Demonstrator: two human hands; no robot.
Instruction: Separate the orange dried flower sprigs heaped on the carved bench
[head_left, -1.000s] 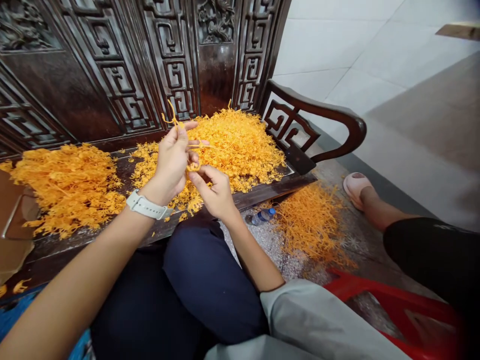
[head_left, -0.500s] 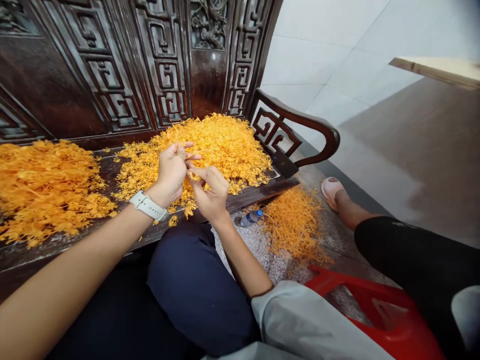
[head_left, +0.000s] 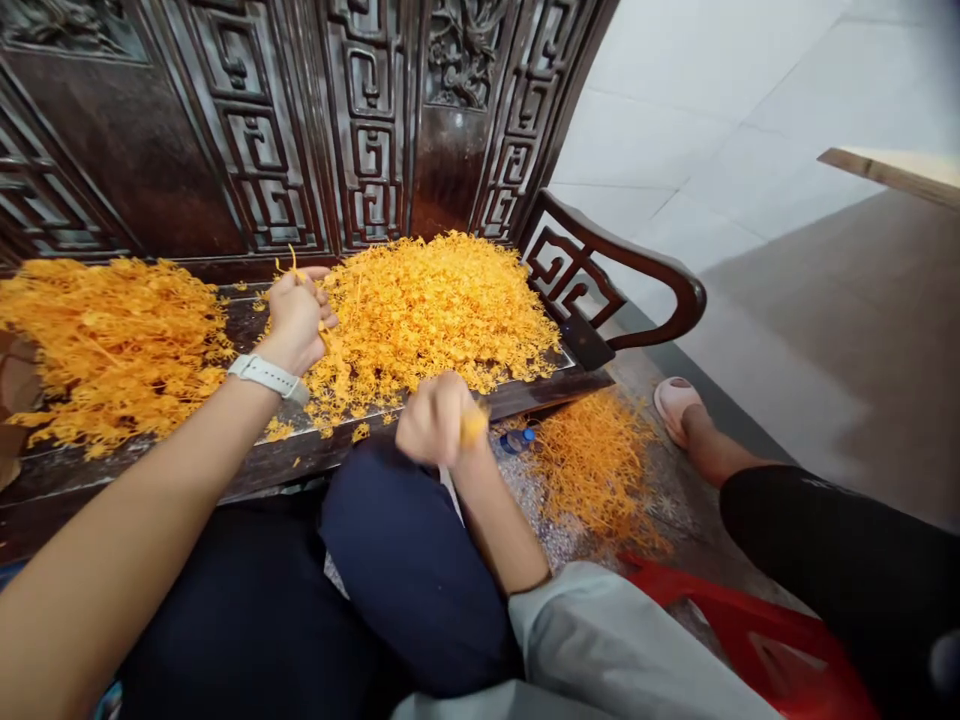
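- Orange sprigs (head_left: 439, 305), fine and branching: one main heap (head_left: 439, 305) on the surface, a second heap (head_left: 105, 345) to its left, a loose spill (head_left: 592, 470) on the floor.
- Left hand (head_left: 296, 320), white watch (head_left: 268, 378) at the wrist: fingers curled together around a few sprigs, held over the surface's edge, seemingly so strays fall among the rest.
- Right hand (head_left: 439, 420), blurred: fingers appear closed on a small sprig (head_left: 473, 425), held just above a navy-trousered knee (head_left: 390, 540).
- Dark wooden surface (head_left: 555, 392): bench seat, with a carved fretwork back (head_left: 367, 130) and curved armrest (head_left: 679, 300).
- Room: speckled floor (head_left: 525, 510), plastic water bottle (head_left: 519, 440), red plastic stool (head_left: 750, 640), pale tiles (head_left: 675, 130), pink slipper (head_left: 675, 405) on a foot, whose cannot be told.
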